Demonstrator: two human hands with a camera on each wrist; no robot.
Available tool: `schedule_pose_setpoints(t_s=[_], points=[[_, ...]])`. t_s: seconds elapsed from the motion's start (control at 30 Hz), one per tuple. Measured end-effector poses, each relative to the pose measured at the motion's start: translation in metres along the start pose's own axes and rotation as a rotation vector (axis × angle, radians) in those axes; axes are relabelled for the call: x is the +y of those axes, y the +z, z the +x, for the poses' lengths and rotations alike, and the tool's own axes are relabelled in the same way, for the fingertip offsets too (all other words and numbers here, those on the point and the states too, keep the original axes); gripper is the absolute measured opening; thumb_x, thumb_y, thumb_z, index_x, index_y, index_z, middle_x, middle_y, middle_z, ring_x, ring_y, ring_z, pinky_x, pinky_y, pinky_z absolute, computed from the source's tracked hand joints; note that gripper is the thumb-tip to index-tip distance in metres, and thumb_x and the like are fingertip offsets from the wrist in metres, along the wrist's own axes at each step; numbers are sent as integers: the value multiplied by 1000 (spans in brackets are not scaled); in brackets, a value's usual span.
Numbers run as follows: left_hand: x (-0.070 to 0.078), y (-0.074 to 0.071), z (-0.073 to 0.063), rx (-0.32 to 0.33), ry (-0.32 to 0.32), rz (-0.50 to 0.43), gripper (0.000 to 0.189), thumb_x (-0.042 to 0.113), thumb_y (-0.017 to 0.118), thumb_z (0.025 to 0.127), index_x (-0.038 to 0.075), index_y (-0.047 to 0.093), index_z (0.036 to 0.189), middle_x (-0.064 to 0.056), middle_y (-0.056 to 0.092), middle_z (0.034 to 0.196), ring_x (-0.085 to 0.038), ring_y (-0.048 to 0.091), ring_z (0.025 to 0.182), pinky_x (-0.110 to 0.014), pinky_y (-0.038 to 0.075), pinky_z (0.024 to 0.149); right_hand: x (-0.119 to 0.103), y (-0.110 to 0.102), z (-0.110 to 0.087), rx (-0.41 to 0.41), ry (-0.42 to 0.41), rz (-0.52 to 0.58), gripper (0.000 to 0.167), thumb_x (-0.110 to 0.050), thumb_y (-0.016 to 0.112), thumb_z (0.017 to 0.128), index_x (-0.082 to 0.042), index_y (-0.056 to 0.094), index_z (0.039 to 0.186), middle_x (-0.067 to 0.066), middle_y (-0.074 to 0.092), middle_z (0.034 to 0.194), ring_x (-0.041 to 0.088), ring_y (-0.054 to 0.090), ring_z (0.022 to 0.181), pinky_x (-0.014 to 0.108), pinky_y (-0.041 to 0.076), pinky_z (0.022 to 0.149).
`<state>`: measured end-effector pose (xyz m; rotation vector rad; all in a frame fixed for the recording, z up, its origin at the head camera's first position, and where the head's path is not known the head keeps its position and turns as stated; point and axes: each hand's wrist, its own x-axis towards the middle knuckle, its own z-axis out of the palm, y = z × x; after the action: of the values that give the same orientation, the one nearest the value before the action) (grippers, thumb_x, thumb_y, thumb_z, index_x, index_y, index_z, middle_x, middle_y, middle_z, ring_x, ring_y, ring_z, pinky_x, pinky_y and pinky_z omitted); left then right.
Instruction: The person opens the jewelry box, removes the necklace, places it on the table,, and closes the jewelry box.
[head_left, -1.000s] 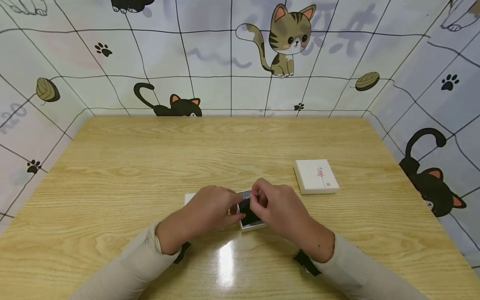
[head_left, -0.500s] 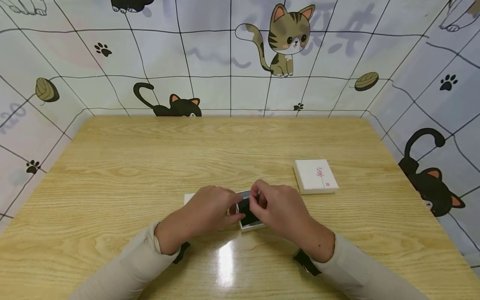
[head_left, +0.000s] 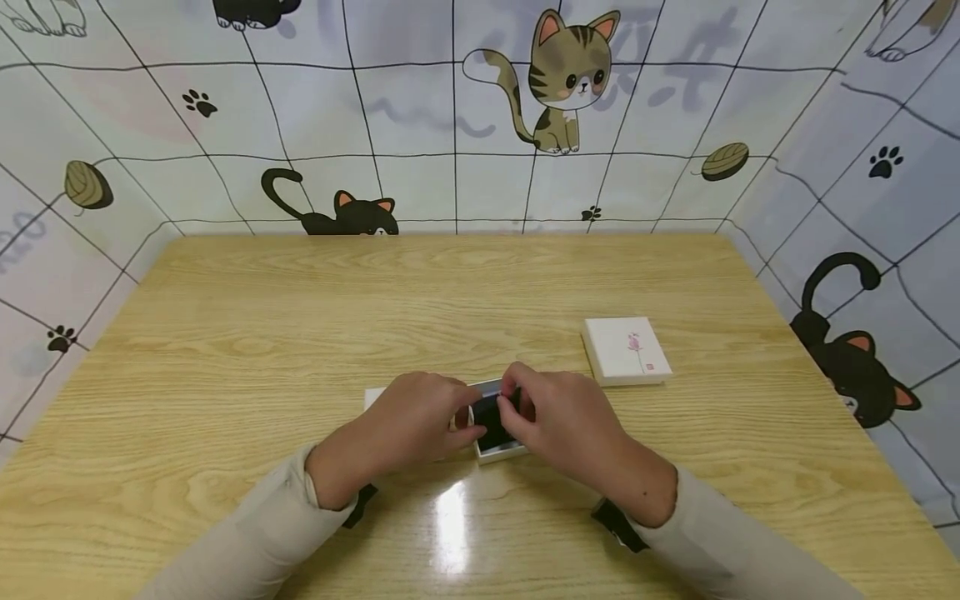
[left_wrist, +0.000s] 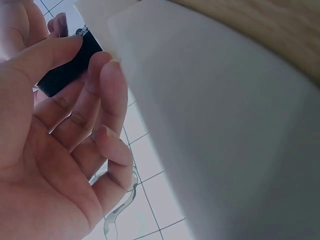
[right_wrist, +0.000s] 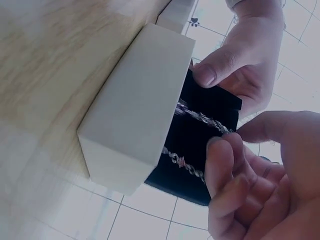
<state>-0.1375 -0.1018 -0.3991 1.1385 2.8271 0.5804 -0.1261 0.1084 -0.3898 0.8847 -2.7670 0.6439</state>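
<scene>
A small white box (head_left: 501, 455), lidless, stands on the table between the two hands. From it a black padded insert (right_wrist: 192, 140) sticks up tilted, and a silvery bracelet (right_wrist: 202, 118) with pinkish beads runs across the insert in the right wrist view. My left hand (head_left: 416, 421) grips the insert's left end, thumb against its face. In the left wrist view only a corner of the black pad (left_wrist: 70, 67) shows between that hand's thumb and fingers. My right hand (head_left: 573, 425) pinches the bracelet at the insert's edge between thumb and fingers.
A closed white box (head_left: 628, 352) with a pink flower print stands to the right, behind my right hand. Part of another white piece (head_left: 372, 397) shows behind my left hand. Cat-patterned sheets (head_left: 412, 108) wall in the wooden table (head_left: 300, 308).
The head view has shifted slightly, so the scene sits a little further left. Both hands stay at the box, with only slight finger movement.
</scene>
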Motion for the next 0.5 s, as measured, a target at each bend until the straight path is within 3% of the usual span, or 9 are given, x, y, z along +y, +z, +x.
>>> schedule_pose_setpoints(t_s=[0.3, 0.5], points=[[0, 1, -1, 16, 7, 13, 20, 29, 78, 87, 17, 65, 78, 10, 68, 71, 2, 53, 56, -14, 40, 51, 7, -6, -6, -32, 12, -8, 12, -18, 74, 87, -16, 64, 92, -15, 52, 61, -4, 37, 48, 16, 32, 45], [0, 1, 0, 18, 6, 7, 19, 29, 78, 87, 17, 66, 79, 10, 69, 71, 2, 52, 55, -15, 40, 51, 13, -11, -13, -11, 60, -5, 18, -15, 76, 85, -16, 59, 87, -14, 55, 63, -2, 38, 49, 17, 33, 45]])
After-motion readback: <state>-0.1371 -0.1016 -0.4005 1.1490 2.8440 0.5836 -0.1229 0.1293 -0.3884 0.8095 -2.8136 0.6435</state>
